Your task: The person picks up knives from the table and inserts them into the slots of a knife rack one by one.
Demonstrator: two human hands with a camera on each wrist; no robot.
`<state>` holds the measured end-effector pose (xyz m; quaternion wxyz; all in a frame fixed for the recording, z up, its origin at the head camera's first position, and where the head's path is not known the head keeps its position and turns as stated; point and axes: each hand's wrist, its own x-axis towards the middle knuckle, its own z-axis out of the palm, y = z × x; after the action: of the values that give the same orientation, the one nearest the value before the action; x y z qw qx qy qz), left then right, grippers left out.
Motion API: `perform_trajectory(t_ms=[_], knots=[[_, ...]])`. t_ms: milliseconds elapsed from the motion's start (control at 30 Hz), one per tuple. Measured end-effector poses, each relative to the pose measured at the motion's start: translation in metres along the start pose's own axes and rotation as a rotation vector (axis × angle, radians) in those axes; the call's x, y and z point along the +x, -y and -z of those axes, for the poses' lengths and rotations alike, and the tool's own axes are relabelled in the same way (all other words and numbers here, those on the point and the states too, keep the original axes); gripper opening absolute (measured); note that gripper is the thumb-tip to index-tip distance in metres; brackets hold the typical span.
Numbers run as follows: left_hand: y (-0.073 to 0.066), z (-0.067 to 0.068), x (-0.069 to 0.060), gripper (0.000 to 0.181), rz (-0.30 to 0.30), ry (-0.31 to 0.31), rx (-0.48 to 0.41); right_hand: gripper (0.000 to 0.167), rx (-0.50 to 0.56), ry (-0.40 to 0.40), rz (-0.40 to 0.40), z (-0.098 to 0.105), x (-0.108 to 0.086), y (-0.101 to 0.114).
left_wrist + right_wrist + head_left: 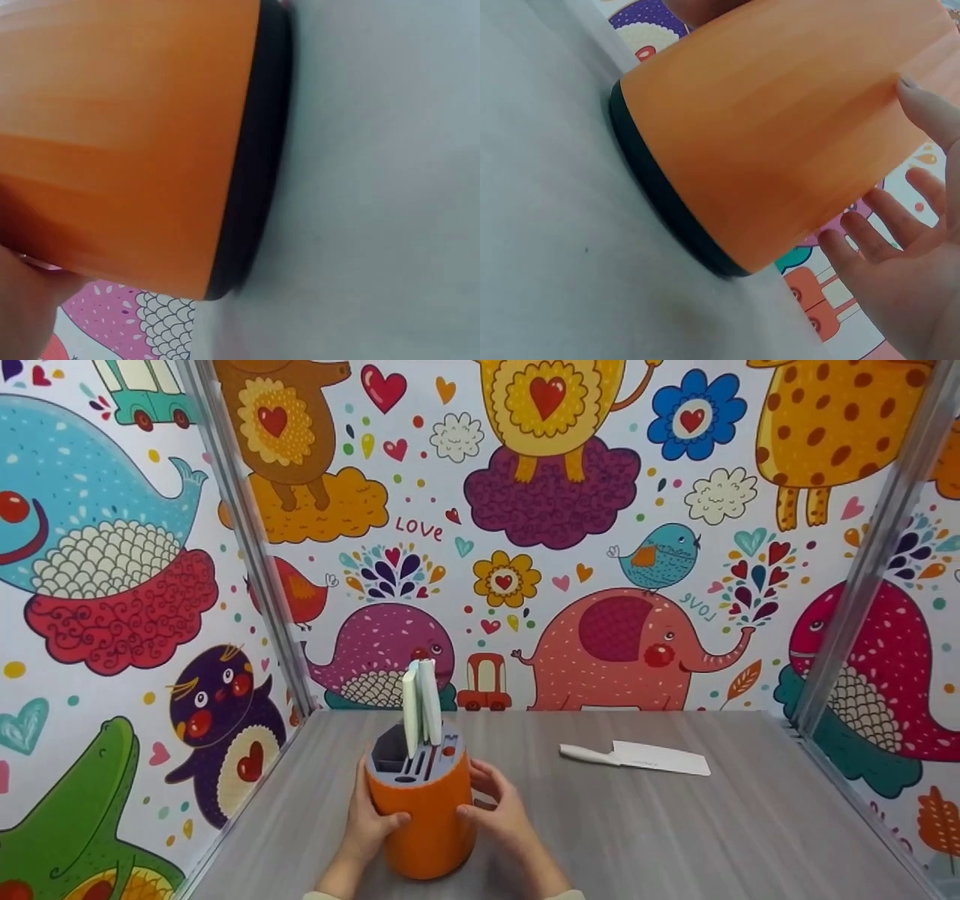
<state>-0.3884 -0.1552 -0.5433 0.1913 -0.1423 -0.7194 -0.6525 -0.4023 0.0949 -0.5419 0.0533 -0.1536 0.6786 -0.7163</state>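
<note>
In the head view an orange knife block (427, 829) with a grey slotted top stands on the table at the lower middle. Pale-handled tools (421, 705) stick up from its slots; their blades are hidden inside. My left hand (367, 817) grips the block's left side, thumb in front and fingers mostly hidden. On the other side my right hand (502, 810) holds it lightly, with the thumb on the front and the fingers reaching behind. The right wrist view shows that thumb (928, 111) on the orange wall and the fingers spread beside it.
A white cleaver (660, 757) lies flat on the grey table (600, 840), right of the block, its handle toward the left. Walls printed with cartoon animals (615, 660) close off the back and both sides, with metal posts (847, 562) at the corners.
</note>
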Motion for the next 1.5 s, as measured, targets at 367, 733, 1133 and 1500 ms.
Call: perform_trajectory(t_ms=[367, 733, 1133, 1500], knots=[[-0.002, 0.002, 0.005, 0.099, 0.027, -0.031, 0.008, 0.062, 0.180, 0.036, 0.057, 0.049, 0.004, -0.019], [0.003, -0.002, 0.001, 0.101, -0.043, -0.058, -0.060, 0.054, -0.310, -0.369, 0.119, 0.154, 0.009, -0.022], [0.002, -0.014, 0.000, 0.108, -0.011, -0.051, -0.074, 0.076, -0.726, -0.300, 0.026, 0.209, 0.009, -0.020], [0.003, -0.007, -0.004, 0.108, 0.019, -0.072, -0.071, 0.063, -1.030, -0.233, -0.015, 0.192, 0.014, -0.017]])
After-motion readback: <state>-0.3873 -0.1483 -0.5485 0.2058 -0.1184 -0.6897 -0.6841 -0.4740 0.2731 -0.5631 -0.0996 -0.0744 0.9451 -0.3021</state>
